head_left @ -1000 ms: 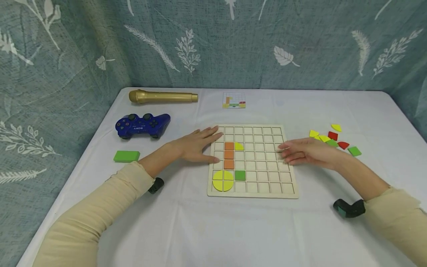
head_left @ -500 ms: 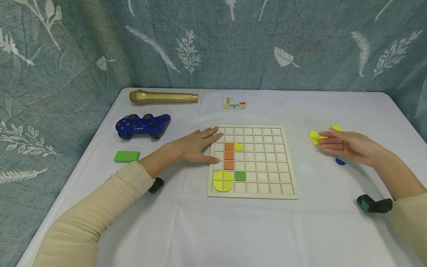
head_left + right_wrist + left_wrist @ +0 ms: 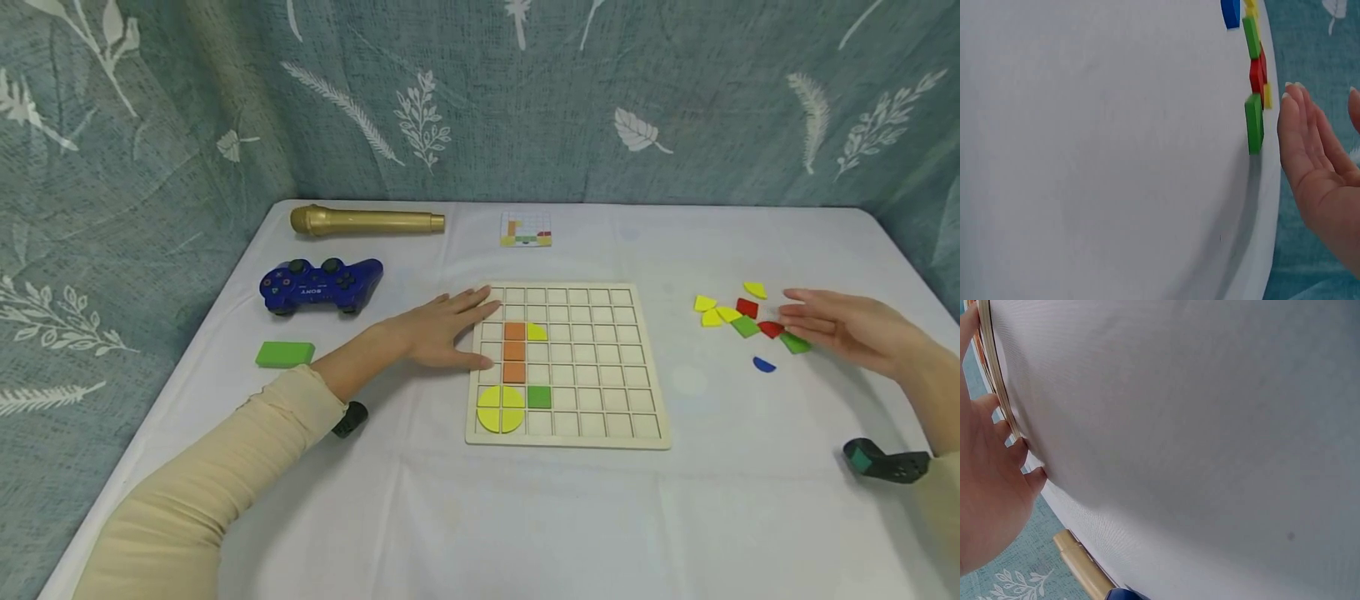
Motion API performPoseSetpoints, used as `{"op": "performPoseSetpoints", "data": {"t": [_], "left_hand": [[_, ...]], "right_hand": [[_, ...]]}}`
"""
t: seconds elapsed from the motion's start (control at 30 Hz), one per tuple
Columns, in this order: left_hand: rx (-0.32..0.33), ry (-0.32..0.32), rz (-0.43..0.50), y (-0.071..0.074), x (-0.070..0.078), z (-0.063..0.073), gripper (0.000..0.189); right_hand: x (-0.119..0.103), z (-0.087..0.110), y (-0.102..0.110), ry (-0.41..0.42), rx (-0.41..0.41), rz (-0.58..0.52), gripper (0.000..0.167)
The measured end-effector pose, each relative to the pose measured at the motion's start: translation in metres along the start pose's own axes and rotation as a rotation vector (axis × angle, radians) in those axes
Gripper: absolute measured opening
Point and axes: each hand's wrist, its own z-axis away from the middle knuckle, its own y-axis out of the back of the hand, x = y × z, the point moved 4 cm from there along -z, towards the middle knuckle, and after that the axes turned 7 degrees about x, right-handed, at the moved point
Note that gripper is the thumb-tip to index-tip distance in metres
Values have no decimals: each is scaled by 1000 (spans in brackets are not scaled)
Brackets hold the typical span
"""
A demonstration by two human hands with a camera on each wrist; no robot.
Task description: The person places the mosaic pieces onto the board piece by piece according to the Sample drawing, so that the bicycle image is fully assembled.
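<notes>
My left hand rests with fingers spread on the left edge of a pale wooden grid board. On the board are three orange squares, a yellow quarter-round tile, a green square tile and a yellow circle made of quarter-round tiles. To the right, my right hand hovers with extended fingers beside a loose green tile, holding nothing. In the right wrist view that green tile lies apart from the fingers. The left wrist view shows the left fingertips at the board's edge.
Loose tiles lie right of the board: a blue half-round tile, a red tile and several yellow tiles. A small pattern card lies behind it. Left are a gold microphone, a blue game controller and a green block.
My right hand has moved right, from the board's right edge across the loose tiles to their far side, uncovering the blue half-round tile. The left hand stays in place.
</notes>
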Motion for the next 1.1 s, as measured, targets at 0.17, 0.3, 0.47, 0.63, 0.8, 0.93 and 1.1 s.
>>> {"op": "performPoseSetpoints", "data": {"t": [0.17,0.3,0.47,0.63,0.8,0.93,1.1], "left_hand": [[-2,-2,3,0,1,0,90],[-3,1,5,0,1,1,90],[-5,11,-2,0,0,1,91],[-3,10,-10,-1,-1,0,91],[-11,11,-2,-1,0,0,91],[-5,11,4,-1,0,-1,92],[-4,10,11,-1,-1,-2,93]], "right_hand": [[2,-1,17,28,73,86,56],[4,-1,25,49,111,186,97],[7,-1,28,150,182,497,89],[12,2,25,206,266,820,82],[15,5,20,262,288,904,77],[13,8,13,305,287,963,76],[11,12,4,361,266,1019,64]]}}
